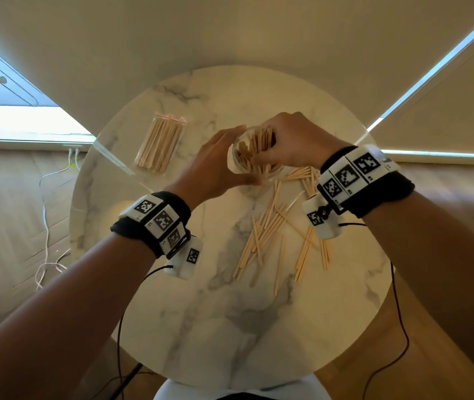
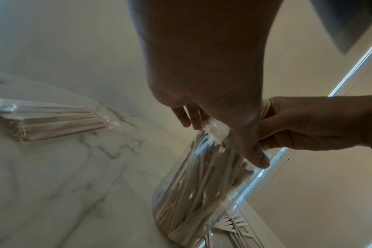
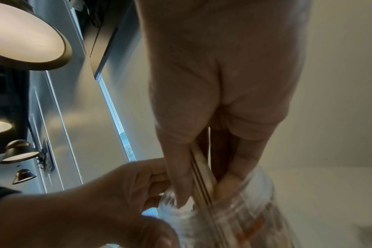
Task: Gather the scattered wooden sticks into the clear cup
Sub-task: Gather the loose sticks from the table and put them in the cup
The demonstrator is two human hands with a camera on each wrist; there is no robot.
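A clear cup (image 1: 243, 157) (image 2: 202, 181) (image 3: 240, 218) holding several wooden sticks stands near the middle of the round marble table (image 1: 201, 313). My left hand (image 1: 215, 166) (image 2: 212, 100) grips the cup near its rim, thumb on the near side. My right hand (image 1: 293, 142) (image 3: 212, 134) is over the mouth of the cup and pinches a few sticks (image 3: 200, 167) between thumb and fingers, their lower ends inside the cup. Several loose sticks (image 1: 270, 235) lie scattered on the table, toward me and to the right of the cup.
A clear plastic packet of sticks (image 1: 159, 145) (image 2: 53, 120) lies at the table's back left. Wrist cables hang off the near table edge. White cords (image 1: 45, 215) trail on the wooden floor to the left.
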